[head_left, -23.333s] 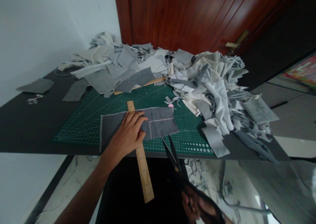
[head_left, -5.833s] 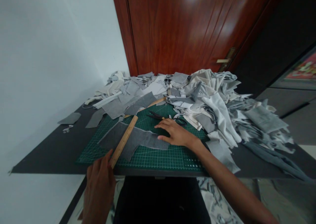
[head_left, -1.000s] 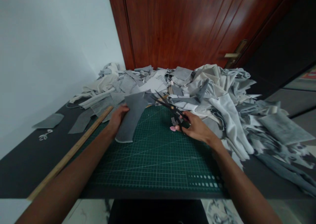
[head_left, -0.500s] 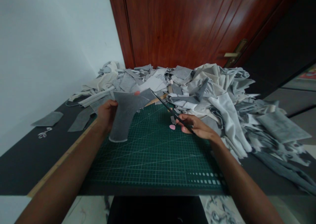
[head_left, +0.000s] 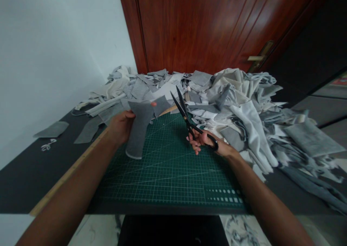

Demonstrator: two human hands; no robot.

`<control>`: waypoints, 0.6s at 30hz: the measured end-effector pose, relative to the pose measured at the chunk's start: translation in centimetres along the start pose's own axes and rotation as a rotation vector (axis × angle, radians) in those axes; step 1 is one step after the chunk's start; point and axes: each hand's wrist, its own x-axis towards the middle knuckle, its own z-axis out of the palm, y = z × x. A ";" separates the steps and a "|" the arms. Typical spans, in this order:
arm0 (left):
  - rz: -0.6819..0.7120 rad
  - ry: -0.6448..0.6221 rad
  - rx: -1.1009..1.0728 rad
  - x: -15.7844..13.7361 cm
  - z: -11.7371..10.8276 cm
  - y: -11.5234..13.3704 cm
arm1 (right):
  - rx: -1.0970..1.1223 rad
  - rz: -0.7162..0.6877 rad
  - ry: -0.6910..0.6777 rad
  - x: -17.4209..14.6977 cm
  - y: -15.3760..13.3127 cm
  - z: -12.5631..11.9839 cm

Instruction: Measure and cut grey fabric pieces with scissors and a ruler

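Observation:
My left hand (head_left: 121,126) holds a grey fabric piece (head_left: 139,126) up above the left part of the green cutting mat (head_left: 168,173). The piece hangs down, its lower end close to the mat. My right hand (head_left: 207,142) grips black scissors (head_left: 187,117) by the handles, lifted off the mat. The blades point up and away, slightly parted, a short way to the right of the fabric piece and not touching it.
A large heap of grey and white fabric scraps (head_left: 230,98) covers the back and right of the black table (head_left: 24,181). A wooden ruler (head_left: 70,173) lies diagonally under my left forearm. Loose grey pieces (head_left: 51,129) lie at the left. A red-brown door (head_left: 206,25) stands behind.
My right hand has picked the scissors up off the mat and tilted the blades upward. My left hand has lifted the grey fabric piece from the mat into the air.

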 end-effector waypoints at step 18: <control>0.081 0.087 0.140 1.4 -0.7 -2.7 | 0.108 -0.061 -0.090 1.2 2.1 3.9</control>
